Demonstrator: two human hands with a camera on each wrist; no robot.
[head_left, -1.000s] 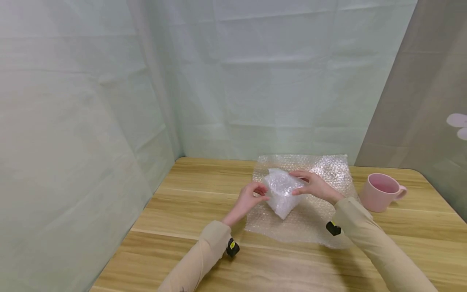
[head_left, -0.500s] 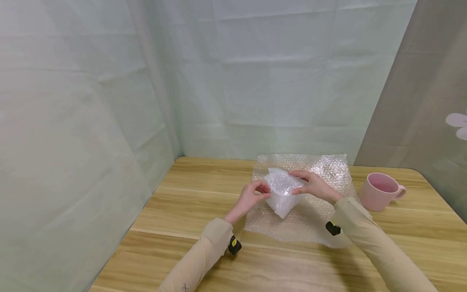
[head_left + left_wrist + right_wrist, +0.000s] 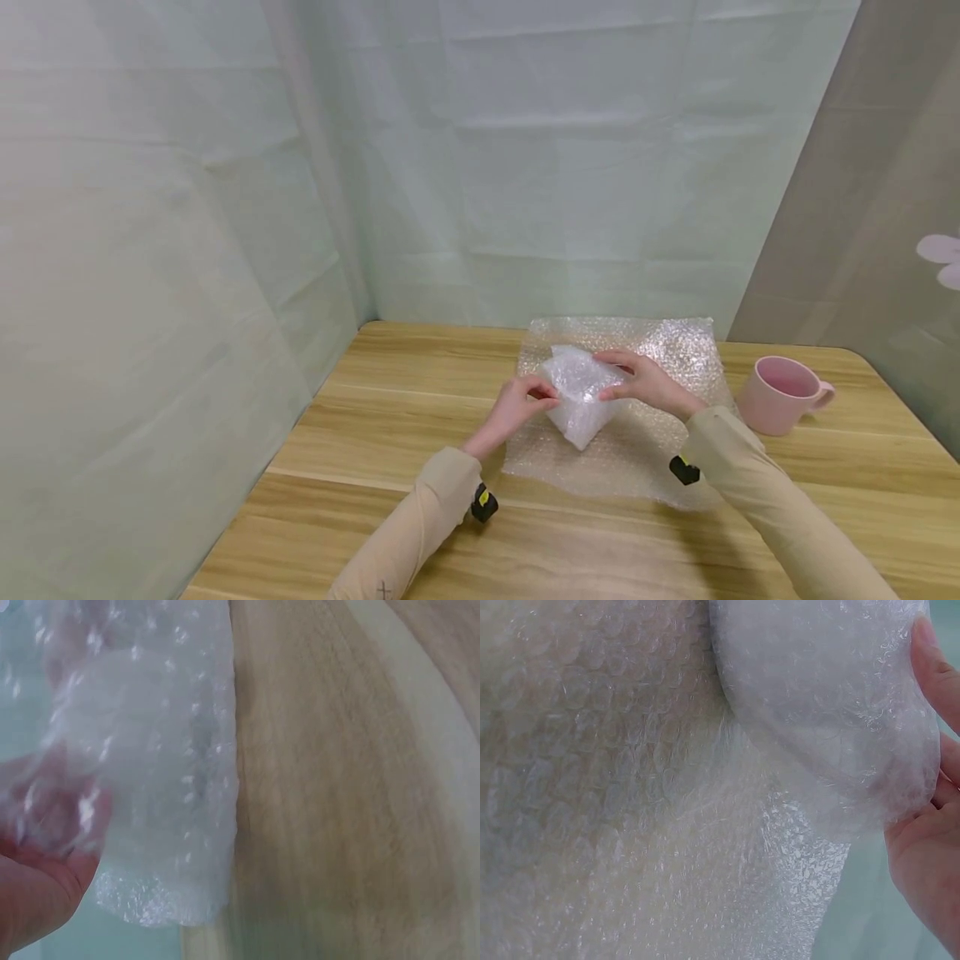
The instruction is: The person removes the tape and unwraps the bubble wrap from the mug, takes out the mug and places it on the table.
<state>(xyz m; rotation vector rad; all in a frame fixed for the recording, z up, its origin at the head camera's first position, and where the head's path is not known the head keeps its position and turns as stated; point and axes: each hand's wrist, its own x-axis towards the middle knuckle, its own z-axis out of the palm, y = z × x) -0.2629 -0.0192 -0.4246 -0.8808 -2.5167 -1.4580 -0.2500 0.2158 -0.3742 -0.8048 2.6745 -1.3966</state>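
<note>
A bundle of clear bubble wrap [image 3: 583, 417] sits on a flat bubble wrap sheet [image 3: 615, 475]; a pale rounded shape inside it shows faintly in the left wrist view. At the bundle's left side, my left hand [image 3: 514, 408] pinches the wrap's edge between thumb and fingers. Some of those fingers show through the film in the left wrist view. My right hand [image 3: 651, 385] holds the bundle from the right, fingers over its far side and thumb on the near side. The right wrist view shows the wrapped bundle [image 3: 825, 690] with a smooth, rounded side.
A pink mug [image 3: 776, 408] stands upright right of the sheet, near my right sleeve, its handle to the right. The wooden table [image 3: 390, 400] meets pale curtains [image 3: 570, 167] at the back and left. A small black device [image 3: 484, 504] is at my left wrist.
My left hand has moved slightly right, its fingertips closing in on the wrap's left edge. The right hand, bundle and mug stay nearly still.
</note>
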